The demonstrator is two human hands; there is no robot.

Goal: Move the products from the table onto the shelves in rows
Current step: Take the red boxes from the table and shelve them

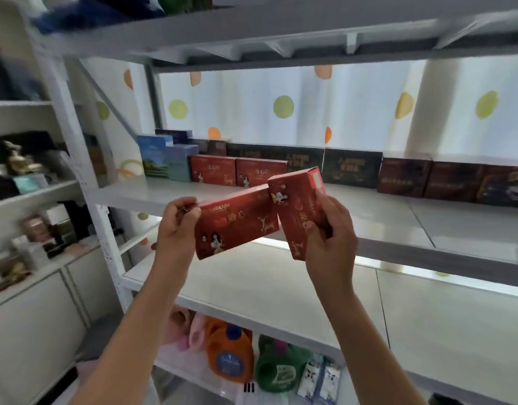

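White shelving (383, 226), middle board: a row of boxes (351, 168) lines its back edge from 9 to 3 o'clock, two red ones (237, 171) among them; the front strip of the board lies bare. Left box (237, 222), red, held level before the board's front edge; left hand (179, 226) at its 9 o'clock end, fingers curled round that end. Right box (300, 211), red, tilted on end, its corner touching the left box; right hand (331, 238) grips it from 4 o'clock.

Spotted curtain (281, 106) behind; orange jug (230, 356) beside green jug (276, 366) below.
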